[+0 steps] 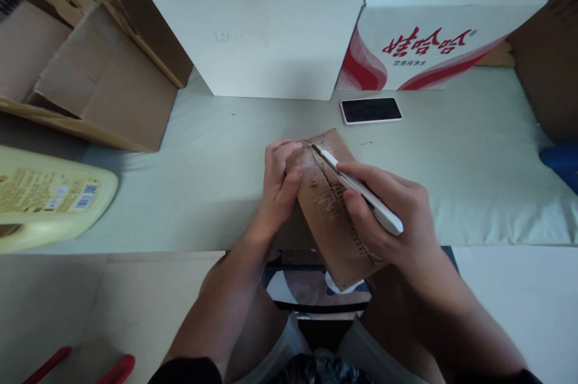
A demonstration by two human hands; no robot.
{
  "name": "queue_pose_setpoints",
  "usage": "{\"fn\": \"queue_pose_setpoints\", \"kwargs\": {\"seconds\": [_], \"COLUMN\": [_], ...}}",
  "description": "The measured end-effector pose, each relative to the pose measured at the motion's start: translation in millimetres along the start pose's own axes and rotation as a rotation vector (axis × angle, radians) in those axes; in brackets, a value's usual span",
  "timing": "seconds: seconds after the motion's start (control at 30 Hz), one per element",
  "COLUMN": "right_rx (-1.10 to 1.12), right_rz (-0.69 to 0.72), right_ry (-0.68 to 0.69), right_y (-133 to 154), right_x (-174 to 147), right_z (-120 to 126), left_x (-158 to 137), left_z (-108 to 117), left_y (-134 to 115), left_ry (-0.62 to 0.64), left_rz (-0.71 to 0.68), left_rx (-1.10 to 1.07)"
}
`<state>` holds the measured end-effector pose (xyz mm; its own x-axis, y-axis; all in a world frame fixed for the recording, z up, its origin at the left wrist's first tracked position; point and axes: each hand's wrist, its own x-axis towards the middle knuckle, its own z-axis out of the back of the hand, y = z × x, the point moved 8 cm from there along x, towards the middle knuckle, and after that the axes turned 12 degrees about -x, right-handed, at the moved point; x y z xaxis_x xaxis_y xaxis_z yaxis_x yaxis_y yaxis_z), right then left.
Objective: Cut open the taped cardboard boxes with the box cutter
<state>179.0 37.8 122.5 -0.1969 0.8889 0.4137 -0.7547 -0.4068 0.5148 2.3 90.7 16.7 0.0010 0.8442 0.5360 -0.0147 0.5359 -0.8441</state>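
A brown cardboard box with a taped seam along its top is tilted in front of me, partly over the edge of the pale green cloth. My left hand grips its far left corner, fingers bent over the side. In my right hand is a white utility knife, held between thumb and fingers. The knife's dark tip lies at the seam near the box's far end, close to my left fingers. How deep the tip sits, I cannot tell.
Beyond the box, a phone lies on the cloth. White cartons stand behind, one a red-printed carton. At left are open cardboard boxes and a yellow bottle. Red handles show at lower left.
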Motion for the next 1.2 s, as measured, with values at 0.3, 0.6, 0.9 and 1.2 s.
{"fn": "queue_pose_setpoints", "kwargs": {"seconds": [0.3,0.6,0.9,1.2], "right_rx": [0.015,-0.019,-0.066,-0.081], "right_rz": [0.009,0.028,0.040,0.061], "right_ry": [0.024,0.007,0.030,0.052], "right_y": [0.4,4.7,3.2,5.6], "right_x": [-0.3,1.1,2.1,2.4], "right_z": [-1.7,-2.0,-6.2,-5.4], "left_x": [7.2,6.0,7.2,7.1], "left_z": [1.7,1.3,1.3,0.8], "left_y": [-13.3,-15.8,-19.6,-20.2], "left_ry": [0.047,0.015,0.007,0.006], "left_rz": [-0.082,-0.132,-0.154,-0.137], "left_rx": [0.192,0.159,0.188,0.223]}}
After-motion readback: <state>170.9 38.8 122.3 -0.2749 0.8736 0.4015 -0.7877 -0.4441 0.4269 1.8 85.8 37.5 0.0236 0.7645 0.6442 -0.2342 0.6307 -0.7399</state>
